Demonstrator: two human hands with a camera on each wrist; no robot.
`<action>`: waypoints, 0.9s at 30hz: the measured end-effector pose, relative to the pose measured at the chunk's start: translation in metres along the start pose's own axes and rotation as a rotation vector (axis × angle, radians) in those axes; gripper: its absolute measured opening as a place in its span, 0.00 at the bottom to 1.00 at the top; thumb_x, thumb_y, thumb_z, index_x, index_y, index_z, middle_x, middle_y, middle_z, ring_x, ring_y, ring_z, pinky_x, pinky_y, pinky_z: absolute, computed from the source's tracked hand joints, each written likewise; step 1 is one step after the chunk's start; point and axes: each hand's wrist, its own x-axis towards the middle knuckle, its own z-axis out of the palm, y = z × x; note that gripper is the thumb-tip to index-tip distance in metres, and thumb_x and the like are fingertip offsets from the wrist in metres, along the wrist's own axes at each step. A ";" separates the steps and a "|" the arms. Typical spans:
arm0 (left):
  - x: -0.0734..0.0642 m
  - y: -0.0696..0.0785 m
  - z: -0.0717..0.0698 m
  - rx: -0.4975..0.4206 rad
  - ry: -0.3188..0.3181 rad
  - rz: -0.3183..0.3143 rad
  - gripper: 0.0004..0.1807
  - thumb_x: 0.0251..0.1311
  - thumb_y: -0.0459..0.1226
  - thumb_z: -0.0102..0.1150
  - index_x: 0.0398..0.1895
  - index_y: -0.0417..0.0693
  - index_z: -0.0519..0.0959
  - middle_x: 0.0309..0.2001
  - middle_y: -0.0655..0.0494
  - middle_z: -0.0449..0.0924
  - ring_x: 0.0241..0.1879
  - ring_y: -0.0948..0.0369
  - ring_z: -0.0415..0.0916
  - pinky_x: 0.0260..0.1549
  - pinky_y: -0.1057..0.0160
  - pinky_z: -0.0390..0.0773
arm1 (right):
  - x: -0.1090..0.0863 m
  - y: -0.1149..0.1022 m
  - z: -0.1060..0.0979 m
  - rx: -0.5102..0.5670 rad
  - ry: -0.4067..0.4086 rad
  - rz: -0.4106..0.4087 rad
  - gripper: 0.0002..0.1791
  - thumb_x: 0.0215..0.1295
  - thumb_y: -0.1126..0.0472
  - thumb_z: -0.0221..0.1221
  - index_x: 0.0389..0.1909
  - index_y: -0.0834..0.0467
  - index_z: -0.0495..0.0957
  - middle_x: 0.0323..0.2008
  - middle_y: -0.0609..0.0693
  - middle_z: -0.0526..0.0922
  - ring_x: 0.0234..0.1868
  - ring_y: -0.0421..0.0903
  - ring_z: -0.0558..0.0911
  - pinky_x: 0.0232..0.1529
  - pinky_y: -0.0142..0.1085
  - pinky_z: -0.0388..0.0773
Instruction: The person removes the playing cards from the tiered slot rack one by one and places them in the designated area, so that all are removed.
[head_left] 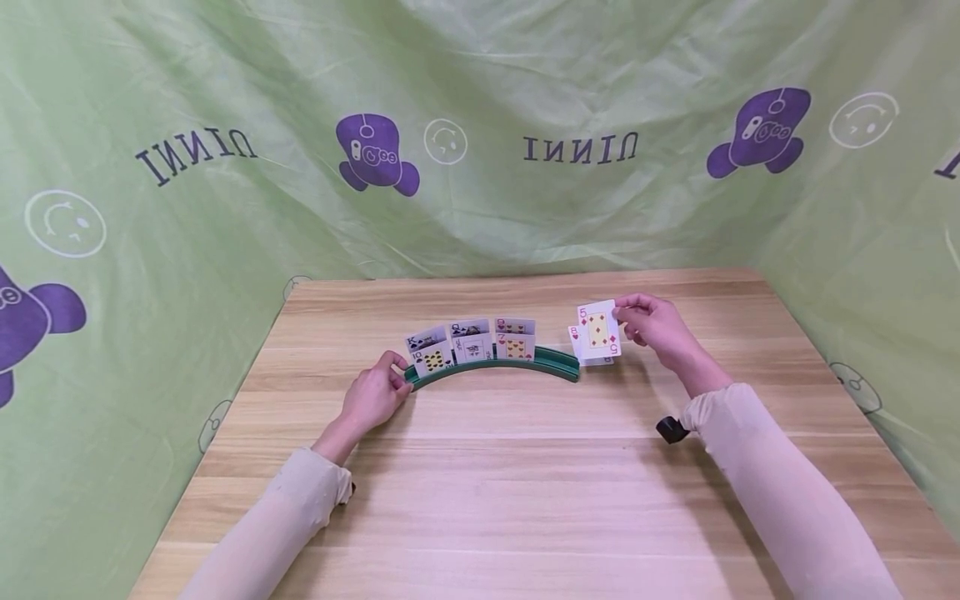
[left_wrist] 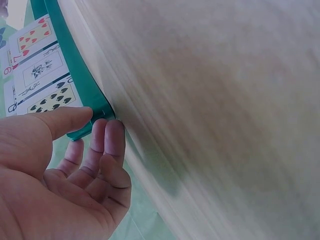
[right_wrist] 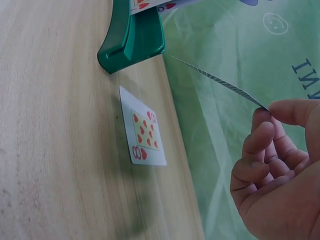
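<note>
Two hands engaged. Left hand (head_left: 371,396): thumb and fingers clamped on the left end of a curved green plastic card rack (head_left: 557,363). Right hand (head_left: 651,327): pinching a white five-of-diamonds card (head_left: 597,329) near one corner, raised beyond the rack's right end. White eight-of-hearts card (right_wrist: 144,135) just off that end; flat or not, cannot tell. Risk, judged: the slight corner hold may let the five slip; a jolt leftward could topple racked cards (head_left: 472,350). Surface: pale wood-grain table (head_left: 525,500). Room: green printed fabric walls (head_left: 480,217).
</note>
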 end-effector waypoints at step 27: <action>0.000 0.001 0.000 0.014 -0.006 -0.007 0.17 0.61 0.37 0.65 0.50 0.48 0.72 0.37 0.51 0.88 0.35 0.56 0.81 0.38 0.55 0.75 | 0.013 0.022 -0.019 -0.064 0.066 0.063 0.23 0.73 0.58 0.54 0.63 0.65 0.69 0.37 0.40 0.77 0.29 0.35 0.74 0.30 0.27 0.71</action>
